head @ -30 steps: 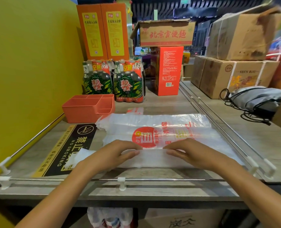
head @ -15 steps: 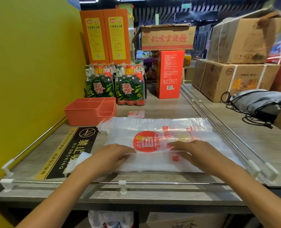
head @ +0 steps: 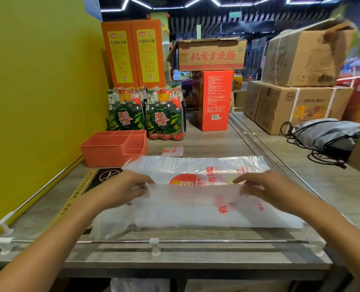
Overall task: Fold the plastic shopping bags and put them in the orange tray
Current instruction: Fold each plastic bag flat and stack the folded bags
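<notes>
A translucent white plastic shopping bag (head: 196, 205) with red print lies spread across the wooden shelf in front of me. My left hand (head: 120, 188) pinches its near flap at the left, and my right hand (head: 265, 188) pinches the same flap at the right. The flap is lifted off the shelf and partly covers the red logo. The orange tray (head: 111, 150), with several compartments, stands at the back left against the yellow wall. A small folded bag (head: 172, 151) lies on the shelf just right of the tray.
Packs of green bottles (head: 145, 116) and orange and red cartons (head: 214, 100) stand behind the tray. Cardboard boxes (head: 290, 106) and a grey drawstring bag (head: 326, 133) sit on the right. A metal rail (head: 174, 241) runs along the shelf's front edge, another along the right.
Both hands have taken hold of the bag's near edge and lifted it up and away from me, over the printed logo. The view has tilted down a little.
</notes>
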{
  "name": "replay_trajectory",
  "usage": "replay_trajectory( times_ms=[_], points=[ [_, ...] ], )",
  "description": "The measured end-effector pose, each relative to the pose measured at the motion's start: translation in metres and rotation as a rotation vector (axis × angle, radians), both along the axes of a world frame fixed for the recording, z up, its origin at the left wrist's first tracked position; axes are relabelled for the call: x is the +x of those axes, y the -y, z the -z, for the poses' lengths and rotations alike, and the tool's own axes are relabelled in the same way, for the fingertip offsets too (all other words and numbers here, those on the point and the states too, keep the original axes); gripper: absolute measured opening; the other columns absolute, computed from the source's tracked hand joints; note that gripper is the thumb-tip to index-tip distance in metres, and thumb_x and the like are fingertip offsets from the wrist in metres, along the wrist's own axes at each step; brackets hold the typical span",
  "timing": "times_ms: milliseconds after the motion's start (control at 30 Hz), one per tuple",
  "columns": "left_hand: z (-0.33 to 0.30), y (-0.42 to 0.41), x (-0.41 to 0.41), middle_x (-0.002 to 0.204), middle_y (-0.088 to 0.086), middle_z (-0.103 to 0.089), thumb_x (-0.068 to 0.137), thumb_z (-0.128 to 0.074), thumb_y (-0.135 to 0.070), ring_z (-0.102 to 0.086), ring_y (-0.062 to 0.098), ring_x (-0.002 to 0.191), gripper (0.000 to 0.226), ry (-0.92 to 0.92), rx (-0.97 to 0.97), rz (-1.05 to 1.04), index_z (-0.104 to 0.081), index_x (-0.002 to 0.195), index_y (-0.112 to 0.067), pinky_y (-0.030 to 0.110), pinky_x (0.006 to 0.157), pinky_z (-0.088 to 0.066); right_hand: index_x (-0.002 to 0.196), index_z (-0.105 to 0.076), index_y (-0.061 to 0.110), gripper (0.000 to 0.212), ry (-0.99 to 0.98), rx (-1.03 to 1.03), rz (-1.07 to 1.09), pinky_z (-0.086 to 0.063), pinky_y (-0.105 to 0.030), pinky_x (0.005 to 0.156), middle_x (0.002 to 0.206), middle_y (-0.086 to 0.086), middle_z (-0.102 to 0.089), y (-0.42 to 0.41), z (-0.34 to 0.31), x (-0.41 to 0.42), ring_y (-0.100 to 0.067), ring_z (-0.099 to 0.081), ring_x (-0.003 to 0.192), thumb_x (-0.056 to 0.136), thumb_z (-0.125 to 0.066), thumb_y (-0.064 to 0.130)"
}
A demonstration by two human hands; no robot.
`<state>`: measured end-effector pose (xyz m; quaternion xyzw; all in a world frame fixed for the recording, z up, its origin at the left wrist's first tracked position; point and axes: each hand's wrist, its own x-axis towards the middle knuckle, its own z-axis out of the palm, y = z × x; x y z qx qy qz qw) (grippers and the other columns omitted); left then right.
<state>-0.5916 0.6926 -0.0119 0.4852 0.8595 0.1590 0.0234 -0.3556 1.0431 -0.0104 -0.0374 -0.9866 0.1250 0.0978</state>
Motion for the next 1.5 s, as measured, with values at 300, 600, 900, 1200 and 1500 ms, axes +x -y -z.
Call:
replay_trajectory(
  times_ms=[300, 600, 900, 1200, 1500],
  points=[
    [0.006, -0.030, -0.025, 0.143, -0.011, -0.049, 0.096, -0.063, -0.021, -0.046, 0.011, 0.130, 0.053, -0.290, -0.151, -0.096, -0.046, 0.145, -0.035, 0.032, 0.105, -0.044, 0.151, -0.041, 0.032, 0.064, 0.010, 0.218, 0.101, -0.035, -0.030, 0.112, 0.149, 0.010, -0.048, -0.013, 0.024, -0.039, -0.015, -0.045, 0.138, 0.094, -0.069, 0.025],
    [0.041, -0.061, 0.022, 0.163, -0.015, -0.025, 0.104, -0.045, -0.045, -0.025, 0.006, 0.148, 0.054, -0.065, -0.217, 0.188, -0.029, 0.155, -0.038, 0.035, 0.121, -0.027, 0.153, -0.034, 0.043, 0.051, 0.155, 0.096, -0.201, -0.034, -0.026, 0.116, 0.159, 0.022, -0.031, 0.024, 0.043, -0.043, -0.002, -0.038, 0.140, 0.104, -0.044, 0.049],
    [0.027, -0.070, 0.020, 0.117, -0.010, -0.068, 0.098, -0.049, -0.005, -0.061, 0.012, 0.091, 0.060, -0.343, -0.133, 0.165, -0.046, 0.147, -0.039, 0.022, 0.072, -0.040, 0.148, -0.043, 0.041, 0.050, 0.058, 0.306, -0.097, -0.050, -0.033, 0.103, 0.143, 0.008, -0.058, 0.024, 0.031, -0.047, -0.017, -0.061, 0.123, 0.104, -0.048, 0.017],
    [0.036, -0.033, 0.025, 0.152, -0.028, -0.038, 0.100, -0.034, -0.062, -0.036, -0.006, 0.138, 0.048, -0.054, -0.259, 0.244, -0.039, 0.146, -0.048, 0.030, 0.115, -0.035, 0.139, -0.054, 0.041, 0.063, 0.218, 0.056, -0.144, -0.042, -0.027, 0.108, 0.141, 0.024, -0.054, 0.017, 0.021, -0.011, 0.002, -0.051, 0.125, 0.093, -0.028, 0.075],
    [0.007, -0.094, -0.028, 0.158, -0.009, -0.038, 0.102, -0.052, -0.043, -0.035, 0.012, 0.145, 0.052, -0.039, -0.070, 0.038, -0.040, 0.151, -0.030, 0.031, 0.119, -0.029, 0.151, -0.041, 0.029, 0.057, 0.137, -0.057, 0.090, -0.041, -0.034, 0.111, 0.154, 0.006, -0.046, -0.029, 0.011, -0.085, -0.016, -0.045, 0.138, 0.099, -0.058, 0.045]
  ],
)
